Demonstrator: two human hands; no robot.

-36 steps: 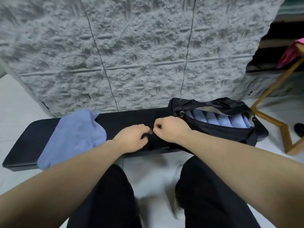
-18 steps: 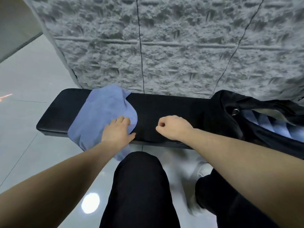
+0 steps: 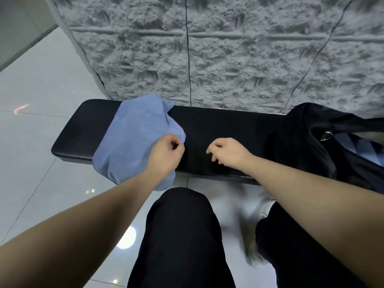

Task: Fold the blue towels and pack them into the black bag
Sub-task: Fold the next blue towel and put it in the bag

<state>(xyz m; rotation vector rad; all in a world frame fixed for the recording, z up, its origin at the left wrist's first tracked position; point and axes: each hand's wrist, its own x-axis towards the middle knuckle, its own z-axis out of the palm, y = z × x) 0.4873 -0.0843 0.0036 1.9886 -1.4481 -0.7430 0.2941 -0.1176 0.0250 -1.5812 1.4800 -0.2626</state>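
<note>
Half a second ago the left hand point(image 3: 164, 154) lay flat on the loose blue cloth towel point(image 3: 133, 140); now its fingers are curled and pinch the towel's right-hand edge, while the right hand point(image 3: 226, 151) has loosened from a fist into slack, slightly curled fingers holding nothing, hovering over the bench well apart from the left.

Largest first: a grey rough-textured panelled wall point(image 3: 228, 59) stands behind, glossy pale floor tiles point(image 3: 37, 100) spread out to the left, and a long black padded bench point(image 3: 224, 129) runs across in front of the wall. The soft black fabric bag point(image 3: 311, 142) sits open at the bench's right end with folded blue towels point(image 3: 353, 145) already inside. The loose towel lies crumpled over the bench's left part, its near end hanging off the front edge.

As a judgement, a one-handed pull from that single pinch could drag the overhanging towel off onto the floor, or bunch it rather than spread it for folding.
</note>
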